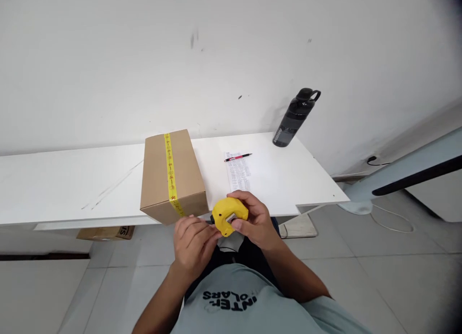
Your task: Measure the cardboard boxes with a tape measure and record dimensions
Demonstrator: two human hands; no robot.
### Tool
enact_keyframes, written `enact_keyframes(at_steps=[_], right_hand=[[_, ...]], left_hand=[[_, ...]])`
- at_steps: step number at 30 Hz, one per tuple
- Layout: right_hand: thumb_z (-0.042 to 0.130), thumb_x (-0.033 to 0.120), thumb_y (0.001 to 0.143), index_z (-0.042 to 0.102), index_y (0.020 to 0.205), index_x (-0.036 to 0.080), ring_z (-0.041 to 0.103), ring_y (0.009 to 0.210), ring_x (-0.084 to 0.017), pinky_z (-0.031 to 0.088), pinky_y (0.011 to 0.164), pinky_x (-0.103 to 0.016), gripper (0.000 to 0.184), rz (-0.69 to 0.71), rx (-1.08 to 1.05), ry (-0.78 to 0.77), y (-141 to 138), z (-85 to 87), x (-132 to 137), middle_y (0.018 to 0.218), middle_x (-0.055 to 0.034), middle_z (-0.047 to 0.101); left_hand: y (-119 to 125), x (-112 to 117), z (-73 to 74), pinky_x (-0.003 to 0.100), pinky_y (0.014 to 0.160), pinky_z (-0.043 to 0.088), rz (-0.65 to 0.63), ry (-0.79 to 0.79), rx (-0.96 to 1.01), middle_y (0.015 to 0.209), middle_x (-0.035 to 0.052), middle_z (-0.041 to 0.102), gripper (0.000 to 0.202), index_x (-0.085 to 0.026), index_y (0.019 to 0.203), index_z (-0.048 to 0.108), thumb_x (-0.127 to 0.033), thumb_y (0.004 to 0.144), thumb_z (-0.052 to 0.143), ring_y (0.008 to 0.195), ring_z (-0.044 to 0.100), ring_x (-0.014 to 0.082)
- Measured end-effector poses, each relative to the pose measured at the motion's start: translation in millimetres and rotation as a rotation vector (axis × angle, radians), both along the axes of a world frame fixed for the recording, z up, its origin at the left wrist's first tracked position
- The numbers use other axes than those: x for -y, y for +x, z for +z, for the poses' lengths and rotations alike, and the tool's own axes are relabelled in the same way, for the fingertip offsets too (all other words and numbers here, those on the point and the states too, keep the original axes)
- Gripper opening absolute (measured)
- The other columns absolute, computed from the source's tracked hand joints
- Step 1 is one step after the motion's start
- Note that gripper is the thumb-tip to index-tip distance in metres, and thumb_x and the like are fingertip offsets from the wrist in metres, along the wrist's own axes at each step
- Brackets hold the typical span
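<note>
A yellow tape measure [224, 210] is held in front of my body, just past the table's front edge. My right hand [257, 221] grips its case, with the thumb on the pale label side and the fingers over the top. The closed fingers of my left hand [195, 241] pinch at the black-tipped mouth end; whether any blade is pulled out is hidden. Beyond my left hand stands a closed cardboard box [187, 165], sealed with yellow printed tape [170, 168].
On the white table [274, 180] lies a printed sheet [238, 175] with a red and black pen [238, 157] across it. A black bottle [294, 117] stands by the wall at the back right. Another cardboard box [106, 233] is under the table.
</note>
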State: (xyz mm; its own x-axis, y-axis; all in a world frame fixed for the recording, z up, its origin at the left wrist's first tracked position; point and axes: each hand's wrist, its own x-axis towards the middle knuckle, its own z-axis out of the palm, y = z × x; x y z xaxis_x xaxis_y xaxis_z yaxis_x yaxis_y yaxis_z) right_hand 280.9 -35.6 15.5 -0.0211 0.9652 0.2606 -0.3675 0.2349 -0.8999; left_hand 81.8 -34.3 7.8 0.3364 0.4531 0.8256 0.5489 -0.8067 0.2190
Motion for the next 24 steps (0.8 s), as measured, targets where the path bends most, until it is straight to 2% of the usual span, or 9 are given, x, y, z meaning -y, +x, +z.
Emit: enact_keyframes(at_steps=[2, 5, 7, 11, 14, 20, 22, 24], right_hand=[[0.089, 0.046, 0.072, 0.067, 0.113, 0.029, 0.064, 0.077, -0.016, 0.056, 0.07, -0.029, 0.05, -0.01, -0.068, -0.078, 6.5, -14.0, 1.4, 0.093, -0.0011, 0.068], [0.09, 0.046, 0.07, 0.062, 0.114, 0.029, 0.062, 0.075, -0.015, 0.054, 0.064, -0.026, 0.055, -0.03, -0.142, -0.199, 15.1, -35.0, 4.3, 0.097, -0.0009, 0.067], [0.091, 0.044, 0.07, 0.059, 0.114, 0.03, 0.06, 0.073, -0.013, 0.051, 0.059, -0.023, 0.056, -0.016, -0.166, -0.24, 17.7, -45.8, 7.2, 0.098, 0.0002, 0.065], [0.09, 0.045, 0.072, 0.054, 0.113, 0.031, 0.058, 0.071, -0.012, 0.05, 0.059, -0.022, 0.056, 0.051, -0.214, -0.271, 20.4, -59.5, 10.6, 0.096, 0.002, 0.064], [0.089, 0.044, 0.074, 0.052, 0.115, 0.031, 0.058, 0.069, -0.012, 0.05, 0.058, -0.021, 0.056, 0.108, -0.236, -0.317, 22.9, -65.3, 10.9, 0.092, 0.0024, 0.065], [0.087, 0.043, 0.076, 0.057, 0.116, 0.032, 0.061, 0.074, -0.013, 0.052, 0.062, -0.022, 0.051, 0.183, -0.293, -0.41, 16.4, -69.3, 15.6, 0.095, 0.0018, 0.065], [0.088, 0.043, 0.075, 0.061, 0.118, 0.031, 0.063, 0.082, -0.014, 0.055, 0.069, -0.024, 0.052, 0.197, -0.292, -0.422, 12.3, -70.2, 18.0, 0.099, 0.0005, 0.066], [0.089, 0.043, 0.073, 0.064, 0.121, 0.031, 0.064, 0.087, -0.015, 0.055, 0.073, -0.025, 0.056, 0.203, -0.289, -0.436, 9.4, -72.2, 19.2, 0.104, -0.0006, 0.066]], left_hand=[[13.6, -5.1, -7.1, 0.038, 0.081, 0.055, -0.02, -0.105, 0.051, 0.091, 0.0033, 0.074, 0.033, -0.03, 0.122, 0.062, -0.04, 0.092, 0.07, 0.087, 0.07, 0.0213], [29.0, -12.5, -21.0, 0.041, 0.084, 0.058, -0.119, -0.339, 0.073, 0.116, 0.0114, 0.072, 0.076, -0.028, 0.144, 0.048, -0.067, 0.083, 0.069, 0.101, 0.071, 0.0266], [38.2, -16.8, -32.0, 0.043, 0.09, 0.058, -0.197, -0.468, 0.067, 0.13, 0.0147, 0.067, 0.09, -0.028, 0.152, 0.039, -0.072, 0.08, 0.068, 0.112, 0.07, 0.0293], [50.3, -22.1, -51.5, 0.044, 0.096, 0.057, -0.178, -0.536, 0.071, 0.132, 0.0144, 0.067, 0.078, -0.028, 0.15, 0.042, -0.064, 0.086, 0.068, 0.117, 0.068, 0.0292], [49.8, -21.5, -57.6, 0.046, 0.099, 0.056, -0.149, -0.579, 0.026, 0.133, 0.0152, 0.066, 0.077, -0.027, 0.148, 0.045, -0.062, 0.084, 0.071, 0.119, 0.067, 0.0305], [42.3, -14.5, -54.0, 0.044, 0.095, 0.057, -0.1, -0.656, -0.052, 0.128, 0.0129, 0.068, 0.075, -0.028, 0.15, 0.044, -0.052, 0.086, 0.074, 0.113, 0.069, 0.0285], [40.2, -10.2, -51.5, 0.045, 0.096, 0.056, -0.105, -0.612, -0.13, 0.128, 0.0138, 0.069, 0.074, -0.027, 0.151, 0.043, -0.053, 0.088, 0.071, 0.113, 0.068, 0.0285], [35.6, -3.6, -45.9, 0.049, 0.103, 0.052, -0.088, -0.498, -0.212, 0.128, 0.015, 0.069, 0.074, -0.026, 0.15, 0.045, -0.059, 0.088, 0.068, 0.116, 0.067, 0.0304]])
